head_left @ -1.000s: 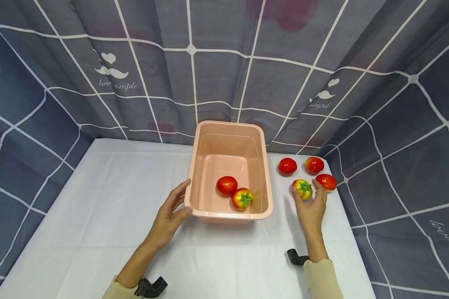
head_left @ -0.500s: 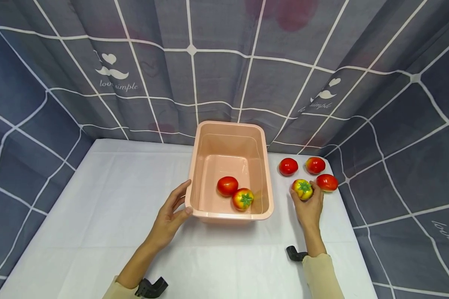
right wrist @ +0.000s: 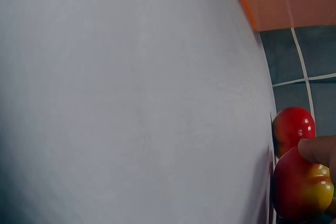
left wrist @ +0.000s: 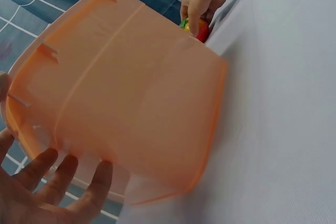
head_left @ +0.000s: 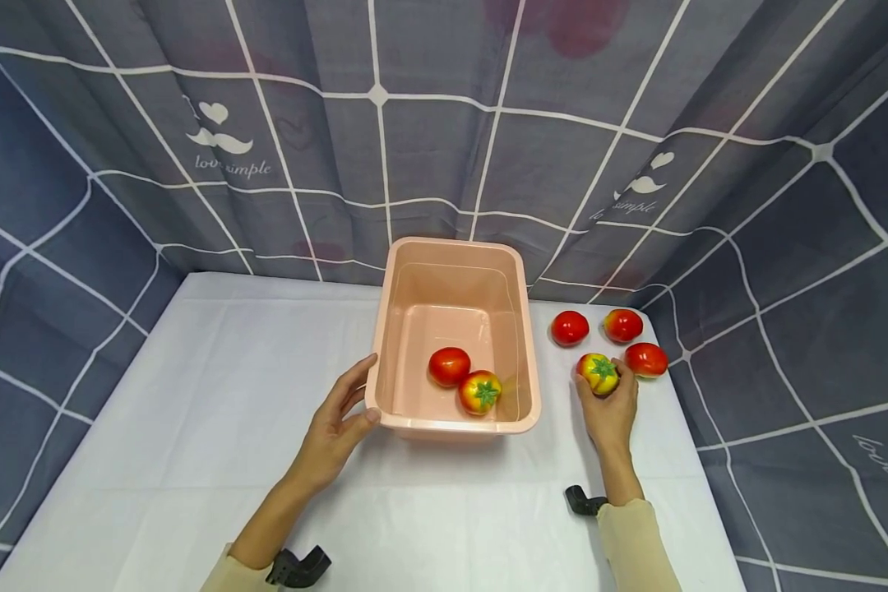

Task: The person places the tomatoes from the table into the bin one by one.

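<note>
In the head view my left hand [head_left: 333, 427] holds the left front corner of a pale pink plastic basin [head_left: 385, 329], thumb at the rim. The left wrist view shows several fingers [left wrist: 63, 174] against the basin's outer wall [left wrist: 131, 93]. Inside the basin lie a red tomato [head_left: 449, 367] and a red-yellow tomato [head_left: 479, 392] with a green stem top. To the right of the basin, my right hand [head_left: 611, 411] pinches a yellow-red tomato [head_left: 598, 373] between thumb and fingers, close over the table. The right wrist view shows this tomato [right wrist: 299, 187] under a finger.
Three red tomatoes lie by the right hand: one at the back left [head_left: 569, 328], one at the back right [head_left: 622, 326] and one beside the fingers [head_left: 645, 360]. A white cloth covers the table [head_left: 215, 395]. Grey checked curtains [head_left: 429, 148] hang behind and at both sides.
The right hand's fingers have drawn in closer round the yellow-red tomato, which stays nearly in place. The left hand and the basin have not visibly moved.
</note>
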